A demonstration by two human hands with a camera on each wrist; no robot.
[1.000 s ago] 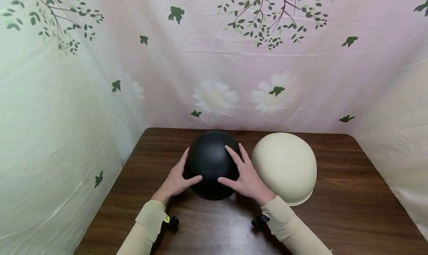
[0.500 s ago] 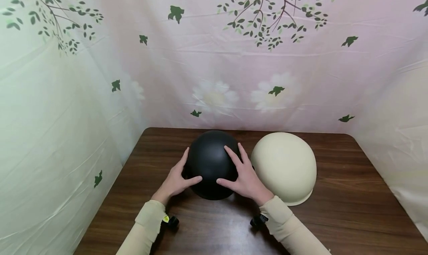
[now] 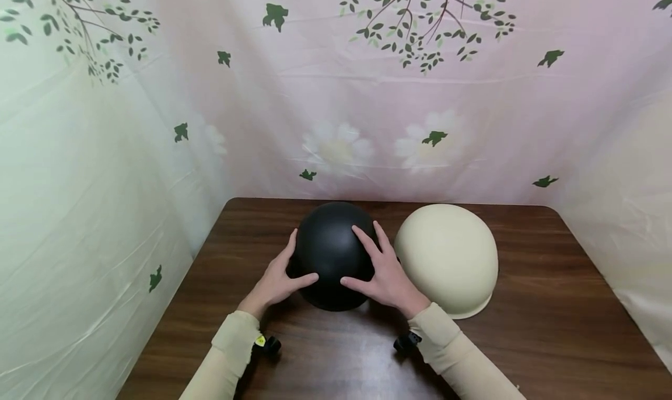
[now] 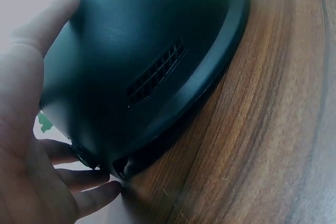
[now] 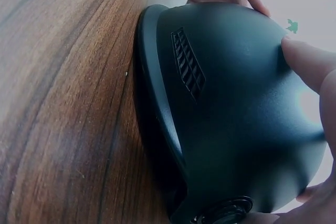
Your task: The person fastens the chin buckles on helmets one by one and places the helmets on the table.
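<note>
A glossy black helmet [image 3: 334,251] sits dome up on the table, left of centre in the head view. My left hand [image 3: 274,280] grips its left side, thumb on the near face of the dome. On the opposite side my right hand [image 3: 387,277] holds it, with spread fingers over the dome and the thumb in front. Slatted vents [image 4: 156,74] show above the rim in the left wrist view. A round fitting [image 5: 226,211] sits low on the shell in the right wrist view. The helmet's inside is hidden.
A cream helmet-like dome [image 3: 446,257] with a thin lower rim stands just right of my right hand. The brown wood-grain table [image 3: 551,306] ends at a printed cloth curtain [image 3: 367,114], which also hangs along both sides.
The head view has tilted slightly, so everything sits a few pixels higher. Both hands keep their places on the black helmet, which stays put.
</note>
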